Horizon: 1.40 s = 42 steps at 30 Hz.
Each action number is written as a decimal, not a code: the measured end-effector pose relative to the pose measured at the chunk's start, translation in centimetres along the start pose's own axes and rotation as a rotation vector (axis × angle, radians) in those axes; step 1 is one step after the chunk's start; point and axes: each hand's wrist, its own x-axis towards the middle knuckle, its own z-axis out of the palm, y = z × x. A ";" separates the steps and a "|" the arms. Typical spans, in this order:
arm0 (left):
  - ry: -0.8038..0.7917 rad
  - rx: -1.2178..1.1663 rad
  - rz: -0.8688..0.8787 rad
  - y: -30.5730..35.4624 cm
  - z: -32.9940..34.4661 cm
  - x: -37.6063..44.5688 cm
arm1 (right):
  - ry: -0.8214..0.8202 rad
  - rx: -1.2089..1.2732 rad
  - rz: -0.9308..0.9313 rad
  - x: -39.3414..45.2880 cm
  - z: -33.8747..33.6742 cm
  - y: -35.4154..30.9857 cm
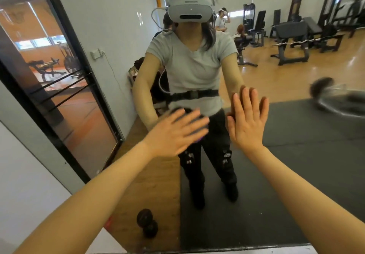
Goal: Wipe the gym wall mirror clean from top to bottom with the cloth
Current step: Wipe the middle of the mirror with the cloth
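Observation:
The wall mirror (296, 135) fills most of the view and reflects me and the gym behind. My left hand (175, 133) lies flat against the glass at waist height, fingers straight and spread. A sliver of dark, purplish cloth (198, 139) shows under its fingers; the rest of the cloth is hidden. My right hand (246, 121) is also flat on the mirror, fingers straight and pointing up, meeting their own reflection. It holds nothing.
A black-framed glass panel (59, 87) stands at the left beside a pale wall (23, 164). The mirror's bottom edge (237, 248) runs low across the view. A dark dumbbell (147, 223) shows near it. Reflected weight benches (292, 36) and people (222, 21) are far behind.

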 end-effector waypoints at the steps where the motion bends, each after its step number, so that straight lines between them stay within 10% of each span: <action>1: -0.048 0.005 0.090 1.4 0.6 -1.0 | 0.008 -0.016 -0.014 -0.1 0.2 0.2; 7: -0.131 0.060 0.147 3.5 1.0 -3.1 | 0.051 -0.084 -0.044 -0.3 0.5 0.2; 14: 0.174 0.195 -0.362 -4.7 -2.0 2.7 | 0.035 -0.099 -0.040 -0.2 0.5 0.1; 32: -0.039 0.029 0.073 1.9 0.9 -2.5 | 0.021 -0.129 -0.040 -0.1 0.4 0.2; 42: 0.120 0.109 -0.245 -4.4 -2.1 1.9 | 0.022 -0.123 -0.031 0.0 0.4 0.1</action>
